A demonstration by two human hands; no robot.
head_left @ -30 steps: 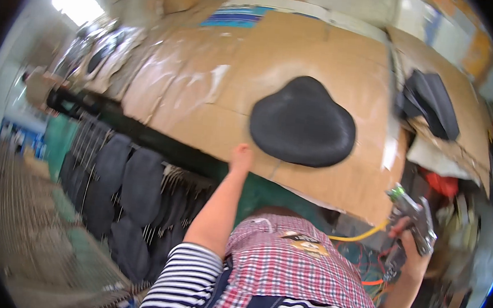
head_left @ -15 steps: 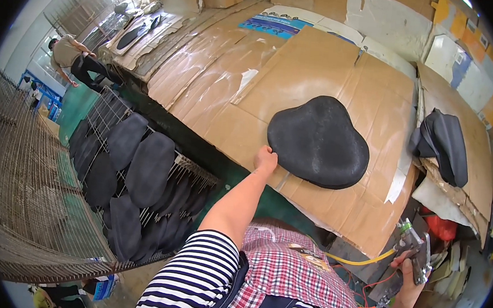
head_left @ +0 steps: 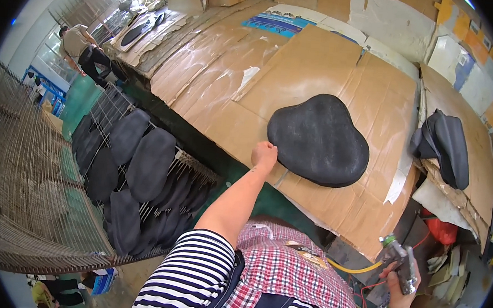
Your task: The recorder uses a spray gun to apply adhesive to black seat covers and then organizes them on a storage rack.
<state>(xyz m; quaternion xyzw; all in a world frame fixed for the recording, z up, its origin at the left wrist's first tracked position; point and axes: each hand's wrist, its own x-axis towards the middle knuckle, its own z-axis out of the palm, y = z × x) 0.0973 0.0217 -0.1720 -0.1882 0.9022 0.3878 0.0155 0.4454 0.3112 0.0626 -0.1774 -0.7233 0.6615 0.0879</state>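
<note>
A black seat pad (head_left: 320,141) lies on brown cardboard (head_left: 211,87).
The left hand (head_left: 264,155) has its fingers bunched at the pad's near left edge; whether they pinch it, I can't tell from here. The right hand (head_left: 400,298) wraps round a metal spray gun (head_left: 408,273) with a yellow hose (head_left: 359,271). Leftward, dark oval pads (head_left: 150,165) hang crowded together.

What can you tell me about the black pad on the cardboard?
The pad is matte black, a rounded triangle with its narrower lobe pointing away from the person. It looks like foam or fabric, with faint pale marks on top and a slightly thick near edge. It lies broad side down on the cardboard. The left hand is at its near left edge; whether the fingers grip it is hard to tell.
</note>
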